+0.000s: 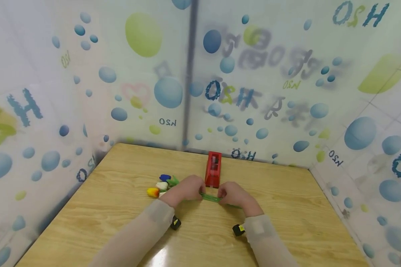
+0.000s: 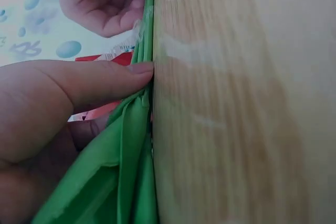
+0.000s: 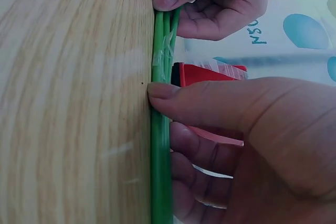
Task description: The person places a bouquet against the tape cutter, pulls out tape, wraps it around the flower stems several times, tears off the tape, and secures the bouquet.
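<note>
A bunch of artificial tulips [image 1: 152,192] lies across the table, its blue, white and orange-yellow heads to the left. My left hand [image 1: 190,188] grips the green stems near the leaves [image 2: 134,140], thumb along the top. Further right along the same stems, my right hand [image 1: 235,195] pinches them between thumb and fingers. Between the two hands, a piece of clear tape [image 3: 159,59] clings to the stems. Just behind the hands stands a red tape dispenser [image 1: 214,168], also partly seen behind the fingers in both wrist views.
The wooden table [image 1: 280,196] reaches back to a wall covering [image 1: 274,92] printed with blue and green bubbles and lettering. Side walls border the table left and right. Black wrist cameras [image 1: 238,230] sit beneath both sleeves.
</note>
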{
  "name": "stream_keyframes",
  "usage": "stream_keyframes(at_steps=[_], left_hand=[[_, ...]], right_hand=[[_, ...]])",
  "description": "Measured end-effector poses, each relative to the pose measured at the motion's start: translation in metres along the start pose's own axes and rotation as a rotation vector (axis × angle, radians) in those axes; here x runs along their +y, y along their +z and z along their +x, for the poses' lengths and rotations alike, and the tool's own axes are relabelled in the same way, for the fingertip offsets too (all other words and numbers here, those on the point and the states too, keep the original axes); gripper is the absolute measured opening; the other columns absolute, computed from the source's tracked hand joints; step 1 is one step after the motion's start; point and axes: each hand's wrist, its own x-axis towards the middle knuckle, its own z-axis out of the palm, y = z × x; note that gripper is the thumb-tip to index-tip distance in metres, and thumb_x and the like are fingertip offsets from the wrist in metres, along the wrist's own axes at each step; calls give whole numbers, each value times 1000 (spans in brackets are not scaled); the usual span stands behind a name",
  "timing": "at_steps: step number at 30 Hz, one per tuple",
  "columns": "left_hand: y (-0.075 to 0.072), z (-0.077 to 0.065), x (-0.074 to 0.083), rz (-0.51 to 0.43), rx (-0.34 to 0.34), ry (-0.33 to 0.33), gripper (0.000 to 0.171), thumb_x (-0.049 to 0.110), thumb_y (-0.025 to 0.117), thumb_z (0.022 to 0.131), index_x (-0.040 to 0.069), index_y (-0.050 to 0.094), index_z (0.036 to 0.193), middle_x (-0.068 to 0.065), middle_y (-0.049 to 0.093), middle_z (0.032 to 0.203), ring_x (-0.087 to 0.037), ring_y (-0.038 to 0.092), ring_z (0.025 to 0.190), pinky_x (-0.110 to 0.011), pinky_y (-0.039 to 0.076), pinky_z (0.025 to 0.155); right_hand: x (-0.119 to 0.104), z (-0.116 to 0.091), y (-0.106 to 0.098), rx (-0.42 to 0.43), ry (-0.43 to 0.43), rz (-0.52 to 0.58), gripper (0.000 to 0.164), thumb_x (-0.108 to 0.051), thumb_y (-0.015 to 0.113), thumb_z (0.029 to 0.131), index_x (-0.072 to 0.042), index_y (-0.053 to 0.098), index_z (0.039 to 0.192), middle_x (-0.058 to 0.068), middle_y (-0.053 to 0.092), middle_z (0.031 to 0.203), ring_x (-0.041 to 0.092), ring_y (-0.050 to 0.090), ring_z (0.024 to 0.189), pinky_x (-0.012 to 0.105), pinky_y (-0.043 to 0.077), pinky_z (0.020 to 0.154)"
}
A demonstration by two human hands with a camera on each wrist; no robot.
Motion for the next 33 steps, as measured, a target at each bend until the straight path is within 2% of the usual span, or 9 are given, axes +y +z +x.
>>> stream_keyframes(at_steps=[9,20,27,33], left_hand=[[0,-2,4,19,-21,59,9,4,83,87,12,80,90,3,74,92,-10,61,81,-31,59,82],[-3,-2,4,24,-78,71,11,3,76,92,13,75,88,2,70,88,-9,52,75,-26,51,75],[-10,-4,5,-5,-64,50,8,5,77,94,14,77,92,2,72,92,-9,57,80,-29,56,82],[-15,-7,3,20,-27,71,8,6,76,96,13,76,93,0,73,94,-10,59,82,-30,57,83]], right_hand=[[-1,0,1,-7,10,-3,15,-3,84,87,-11,72,85,-3,63,77,14,55,74,29,48,69],[-4,0,0,-24,28,-1,13,-6,83,89,-12,72,86,-3,63,78,14,55,73,28,48,68],[-2,1,2,-27,13,-6,13,-11,81,92,-14,70,85,-4,59,75,14,53,70,27,45,64],[-2,1,3,-92,2,16,20,-21,71,102,-15,71,82,-7,50,66,12,48,61,25,39,57]])
